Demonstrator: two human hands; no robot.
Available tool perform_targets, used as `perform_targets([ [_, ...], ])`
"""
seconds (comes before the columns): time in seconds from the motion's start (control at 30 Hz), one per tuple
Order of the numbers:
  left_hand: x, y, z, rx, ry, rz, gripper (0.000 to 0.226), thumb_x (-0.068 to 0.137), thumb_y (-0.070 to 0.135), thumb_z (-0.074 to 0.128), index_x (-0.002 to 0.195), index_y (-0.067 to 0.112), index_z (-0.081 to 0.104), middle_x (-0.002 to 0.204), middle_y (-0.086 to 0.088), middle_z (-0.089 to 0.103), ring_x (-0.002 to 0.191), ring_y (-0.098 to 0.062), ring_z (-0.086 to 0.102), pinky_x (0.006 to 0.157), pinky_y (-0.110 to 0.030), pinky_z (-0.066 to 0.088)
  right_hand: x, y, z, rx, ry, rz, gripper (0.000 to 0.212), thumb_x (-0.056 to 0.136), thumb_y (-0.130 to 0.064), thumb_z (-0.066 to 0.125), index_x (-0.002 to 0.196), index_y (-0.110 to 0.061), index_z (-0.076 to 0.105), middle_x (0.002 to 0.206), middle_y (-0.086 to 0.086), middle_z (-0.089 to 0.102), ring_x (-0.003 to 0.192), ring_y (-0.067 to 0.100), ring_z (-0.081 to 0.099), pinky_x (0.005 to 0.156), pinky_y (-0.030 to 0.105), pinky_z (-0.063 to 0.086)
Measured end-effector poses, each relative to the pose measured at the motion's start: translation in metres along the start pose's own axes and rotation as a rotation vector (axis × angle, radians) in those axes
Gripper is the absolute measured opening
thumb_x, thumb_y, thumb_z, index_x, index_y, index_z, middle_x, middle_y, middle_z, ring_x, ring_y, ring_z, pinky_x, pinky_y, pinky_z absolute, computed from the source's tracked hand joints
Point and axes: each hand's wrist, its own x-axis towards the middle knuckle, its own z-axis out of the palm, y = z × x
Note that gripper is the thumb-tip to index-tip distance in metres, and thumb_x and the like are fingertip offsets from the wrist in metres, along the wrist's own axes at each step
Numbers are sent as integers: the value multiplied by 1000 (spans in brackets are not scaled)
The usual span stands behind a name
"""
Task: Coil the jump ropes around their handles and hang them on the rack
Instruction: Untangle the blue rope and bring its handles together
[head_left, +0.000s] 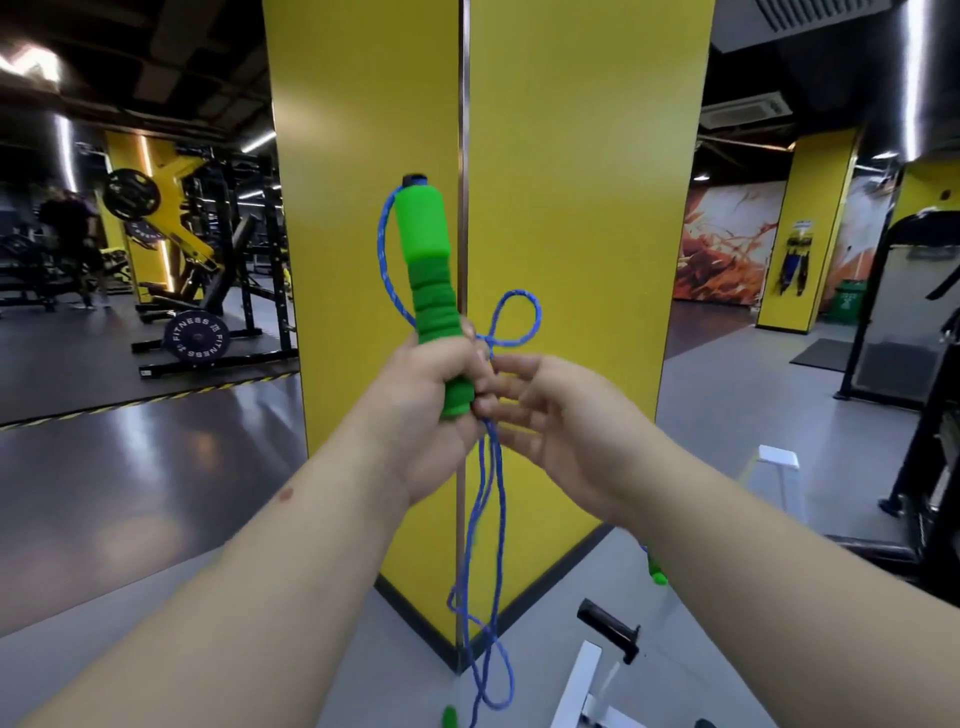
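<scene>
My left hand (426, 410) grips the lower part of a green foam jump-rope handle (423, 249), held upright in front of a yellow pillar. The blue rope (493, 519) leaves the handle's top, runs down its left side, forms a small loop to the right of my fingers and hangs in long strands toward the floor. My right hand (556, 421) is beside the handle with its fingers spread and fairly straight, their tips touching the rope near the handle's base. Another green handle (657, 569) shows low behind my right forearm.
The yellow pillar (571, 208) with a metal corner strip stands straight ahead. A white frame with a black grip (608, 631) lies at the lower right. Weight racks and plates (197, 338) stand at the left, a person far left, and black machines at the right edge.
</scene>
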Motion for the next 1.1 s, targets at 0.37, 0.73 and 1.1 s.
perform_targets([
  [0.37, 5, 11, -8, 18, -103, -42, 27, 70, -3, 52, 86, 19, 51, 119, -20, 68, 120, -31, 66, 111, -42, 41, 9, -33, 5, 59, 62, -142, 25, 107, -27, 40, 93, -19, 59, 62, -3, 40, 50, 11, 34, 50, 24, 32],
  [0.73, 0, -6, 3, 57, -49, -64, 29, 62, -5, 49, 80, 18, 49, 68, 0, 45, 56, -13, 39, 56, -27, 29, 13, -43, 10, 151, 16, -49, 32, 91, -13, 41, 116, -6, 61, 91, 8, 65, 82, 23, 59, 85, 36, 46],
  [1.1, 7, 22, -11, -85, -87, -50, 26, 69, -4, 53, 82, 19, 52, 108, -14, 65, 101, -30, 62, 106, -43, 46, -9, -22, 13, -73, -78, -39, 16, 104, -24, 47, 101, -12, 58, 63, -2, 50, 50, 11, 48, 53, 26, 45],
])
